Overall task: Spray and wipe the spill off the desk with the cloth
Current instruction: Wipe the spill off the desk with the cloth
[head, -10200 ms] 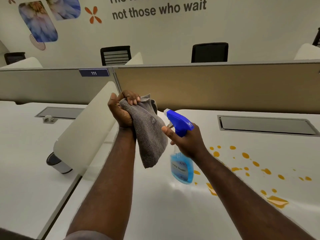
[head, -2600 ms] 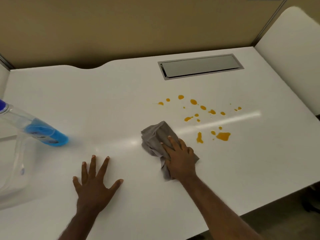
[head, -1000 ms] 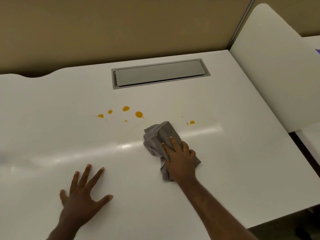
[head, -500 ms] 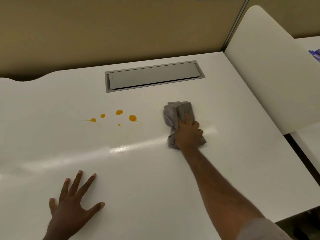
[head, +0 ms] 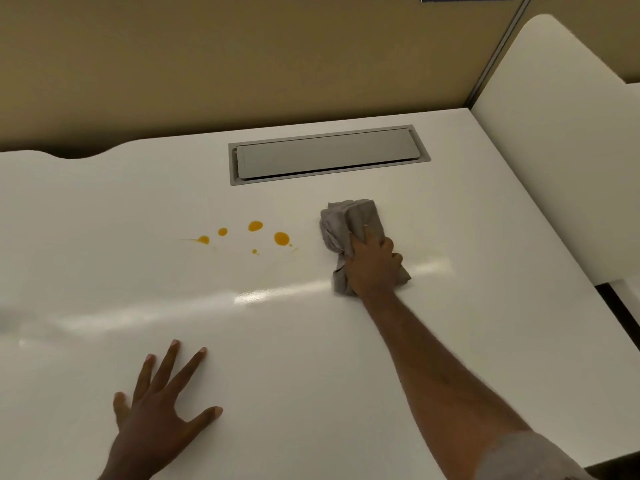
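Observation:
A crumpled grey cloth lies on the white desk, pressed down by my right hand, whose fingers grip its near part. Just left of the cloth, several orange drops of the spill sit in a short row. My left hand rests flat on the desk near the front edge, fingers spread, holding nothing. The spray bottle is out of view.
A grey metal cable hatch is set into the desk behind the spill. A tan partition wall runs along the back. A white rounded side divider stands at the right edge.
My right hand has slid the cloth away from me, up and to the right of the drops, over the last second. The drops at the right of the spill are gone. The left hand stays flat.

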Available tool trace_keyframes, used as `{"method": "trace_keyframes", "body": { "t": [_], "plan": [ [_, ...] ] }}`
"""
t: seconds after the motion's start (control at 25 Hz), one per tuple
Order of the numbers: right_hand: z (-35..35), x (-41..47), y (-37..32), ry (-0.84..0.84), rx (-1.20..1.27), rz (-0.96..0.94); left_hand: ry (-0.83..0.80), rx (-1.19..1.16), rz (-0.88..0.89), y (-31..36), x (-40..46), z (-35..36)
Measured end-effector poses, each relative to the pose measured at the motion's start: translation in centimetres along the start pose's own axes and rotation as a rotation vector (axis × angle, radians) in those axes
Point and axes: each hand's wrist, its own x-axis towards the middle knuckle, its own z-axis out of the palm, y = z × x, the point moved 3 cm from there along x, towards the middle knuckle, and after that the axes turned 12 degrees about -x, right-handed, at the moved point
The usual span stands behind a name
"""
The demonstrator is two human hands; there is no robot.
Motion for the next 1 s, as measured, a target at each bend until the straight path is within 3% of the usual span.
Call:
{"method": "trace_keyframes", "body": {
  "t": [0.12,0.24,0.36,0.48,0.6,0.76,0.84,0.92,1.0],
  "plan": [
    [1.7,-4.7,-0.4,0.059,-0.016,-0.158,0.001,-0.007,0.015,0.0,-0.1,0.0],
    [1.4,-3.2,1.1,0.094,0.027,0.016,-0.011,-0.004,0.032,0.0,-0.2,-0.3],
    [0.2,0.4,-3.7,0.038,0.05,0.088,0.036,0.017,0.04,-0.8,0.4,-1.6],
    [0.0,-0.4,-11.4,0.022,0.013,-0.163,0.078,0.034,-0.004,-2.8,2.0,-3.7],
    [1.2,-4.7,-12.8,0.037,-0.023,-0.373,0.062,0.046,-0.02,-4.5,3.6,-4.9],
    [0.7,-1.9,-10.2,0.061,-0.018,-0.095,0.05,0.047,-0.019,-5.9,4.5,-5.4],
    [-0.3,0.8,-13.2,0.021,0.056,0.035,0.042,0.053,-0.014,-6.5,4.6,-5.6],
    [-1.5,1.3,-18.8,-0.01,0.089,-0.066,0.039,0.058,-0.022,-7.0,4.7,-6.0],
    [-1.3,-0.7,-23.7,-0.017,0.066,-0.293,0.028,0.067,-0.032,-7.6,4.9,-6.6]
  ]
}}
